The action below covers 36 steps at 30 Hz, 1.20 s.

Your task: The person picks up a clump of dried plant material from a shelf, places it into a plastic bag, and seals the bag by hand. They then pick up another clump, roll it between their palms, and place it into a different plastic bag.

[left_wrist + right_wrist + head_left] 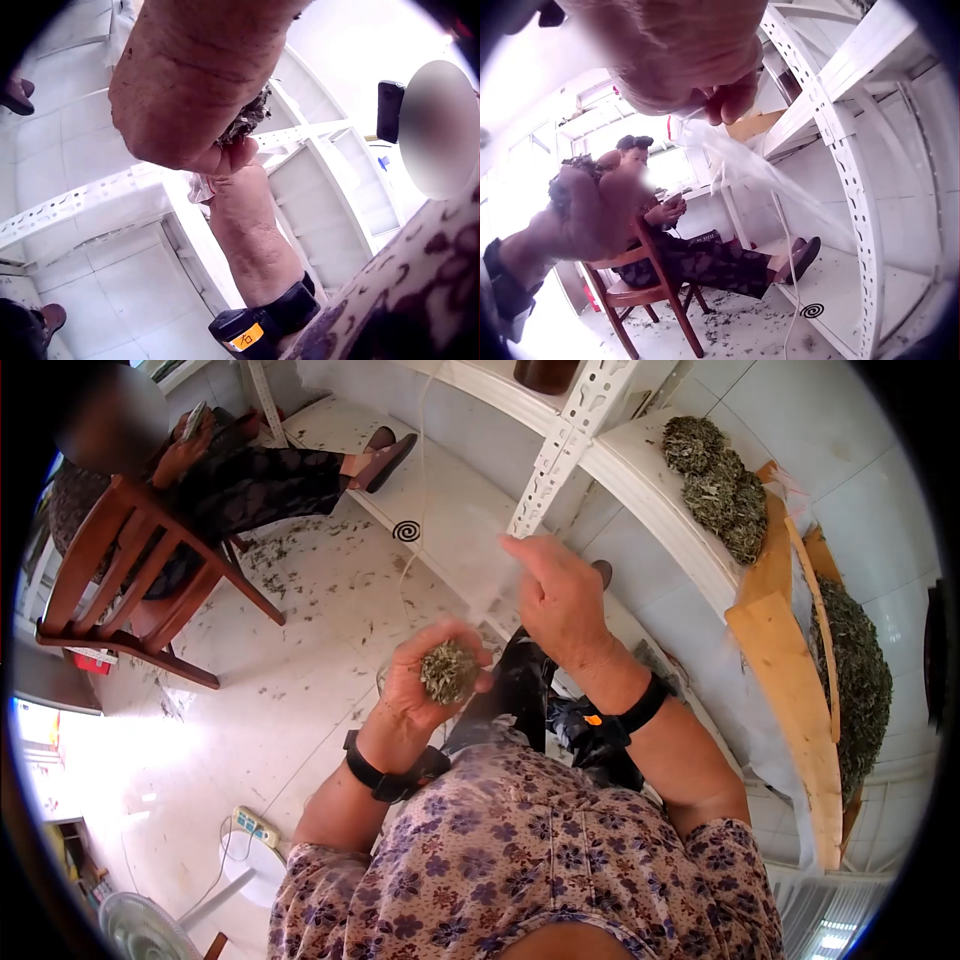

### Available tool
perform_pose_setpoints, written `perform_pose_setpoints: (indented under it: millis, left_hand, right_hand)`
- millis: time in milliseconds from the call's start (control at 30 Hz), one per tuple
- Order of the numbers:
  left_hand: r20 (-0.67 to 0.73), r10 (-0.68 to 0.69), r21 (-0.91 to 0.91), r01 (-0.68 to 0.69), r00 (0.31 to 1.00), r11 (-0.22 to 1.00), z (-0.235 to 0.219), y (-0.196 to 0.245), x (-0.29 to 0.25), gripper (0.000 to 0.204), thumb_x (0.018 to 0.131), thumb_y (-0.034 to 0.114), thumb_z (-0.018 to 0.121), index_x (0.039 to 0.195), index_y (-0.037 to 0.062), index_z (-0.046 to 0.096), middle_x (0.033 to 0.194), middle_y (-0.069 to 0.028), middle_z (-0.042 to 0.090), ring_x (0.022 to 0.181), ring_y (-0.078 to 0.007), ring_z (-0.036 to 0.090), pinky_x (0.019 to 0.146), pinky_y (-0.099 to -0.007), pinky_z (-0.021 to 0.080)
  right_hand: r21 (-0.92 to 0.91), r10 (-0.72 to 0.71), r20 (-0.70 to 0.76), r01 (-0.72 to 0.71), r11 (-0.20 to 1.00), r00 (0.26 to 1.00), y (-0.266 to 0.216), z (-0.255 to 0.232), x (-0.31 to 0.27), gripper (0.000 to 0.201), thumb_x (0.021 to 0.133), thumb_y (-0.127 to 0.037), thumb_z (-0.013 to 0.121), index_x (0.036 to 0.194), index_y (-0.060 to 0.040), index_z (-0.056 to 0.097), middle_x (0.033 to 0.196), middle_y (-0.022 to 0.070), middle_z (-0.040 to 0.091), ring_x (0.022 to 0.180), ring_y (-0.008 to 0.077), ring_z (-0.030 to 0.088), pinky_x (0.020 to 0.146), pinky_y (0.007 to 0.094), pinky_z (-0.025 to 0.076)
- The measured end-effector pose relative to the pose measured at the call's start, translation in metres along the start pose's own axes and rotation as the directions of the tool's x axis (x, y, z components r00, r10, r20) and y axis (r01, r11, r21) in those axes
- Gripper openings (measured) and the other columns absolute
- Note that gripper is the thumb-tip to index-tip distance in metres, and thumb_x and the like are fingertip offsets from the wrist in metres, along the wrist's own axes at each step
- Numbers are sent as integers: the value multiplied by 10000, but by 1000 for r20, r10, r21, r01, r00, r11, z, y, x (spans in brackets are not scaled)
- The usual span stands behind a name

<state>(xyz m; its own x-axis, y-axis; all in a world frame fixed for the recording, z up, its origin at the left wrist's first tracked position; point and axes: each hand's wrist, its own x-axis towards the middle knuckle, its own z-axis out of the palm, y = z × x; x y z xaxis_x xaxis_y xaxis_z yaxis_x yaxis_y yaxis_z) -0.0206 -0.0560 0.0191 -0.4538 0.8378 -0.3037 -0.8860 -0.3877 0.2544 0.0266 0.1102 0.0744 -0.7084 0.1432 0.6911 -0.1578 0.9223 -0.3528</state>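
Risk of spillage onto floor (290, 705) from over-squeezing dried-herb clump (448, 672) gripped in left hand (409, 676), or from slackness of thin plastic bag (739, 157) pinched in right hand (562, 600).

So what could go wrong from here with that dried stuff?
The dried leafy clump in the left hand might shed pieces; similar-looking scraps lie on the floor. The clear plastic bag looks flimsy and could sag or slip, since only the right hand appears to hold it.
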Motion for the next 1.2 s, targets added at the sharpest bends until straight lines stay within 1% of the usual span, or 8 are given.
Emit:
perform_pose_setpoints:
  millis: [200,233,400,567,767,933,1067,1200]
  left_hand:
    - [48,78,-133,-71,996,989,-9,-5,15,168,765,180,564,884,71,613,811,-84,628,787,-262,601,632,-369,484]
    - [8,73,-117,-71,997,991,-13,-8,19,214,805,191,509,968,78,590,937,-85,616,899,-248,583,782,-373,487]
    - [4,183,-92,-182,983,979,-11,-24,18,393,919,396,386,1179,109,458,1171,-83,513,1083,-216,498,923,-381,429]
    - [60,126,-195,-112,990,974,4,-26,14,418,918,433,404,1170,107,466,1167,-64,515,1093,-213,486,928,-372,418]
    - [98,80,-276,-50,992,960,8,-28,19,262,869,170,468,1096,46,512,1087,-80,563,1044,-220,531,898,-364,443]
    - [-100,97,-105,-108,990,989,9,-28,32,218,833,138,508,1033,55,535,1015,-76,581,964,-223,555,848,-376,462]
    - [-72,101,-43,-104,992,994,-18,-22,38,117,770,95,541,878,78,581,912,-81,602,855,-208,569,732,-370,481]
    - [-161,176,-79,-191,971,978,7,-15,24,58,703,35,561,759,51,566,754,-66,561,732,-244,530,588,-371,431]
  right_hand:
    - [30,-122,-140,128,991,983,-35,11,3,336,612,-28,578,938,-91,625,815,59,595,695,238,575,577,323,477]
    - [48,-151,-144,159,986,978,-41,15,5,345,601,-37,583,939,-92,626,802,46,589,677,228,560,566,314,466]
    - [49,-284,-130,292,955,950,-50,32,-3,374,594,-62,595,967,-73,616,736,11,543,635,192,488,544,297,413]
    - [-18,-336,-62,335,942,940,-49,28,-5,374,629,-91,587,1001,-51,598,716,6,518,647,187,467,557,297,394]
    - [-107,-393,-78,384,917,916,-40,26,-10,385,652,-120,580,1031,-55,583,697,1,516,652,184,469,576,288,390]
    - [215,7,-102,16,976,995,-31,35,-10,375,705,16,527,1071,-52,576,816,56,594,660,201,534,615,296,452]
    - [541,498,122,-479,692,858,-35,1,11,392,787,26,458,1171,-36,509,935,74,640,778,126,586,724,245,475]
    - [513,494,-30,-411,754,869,0,2,10,409,773,52,446,1165,-50,498,855,124,641,726,196,633,662,276,491]
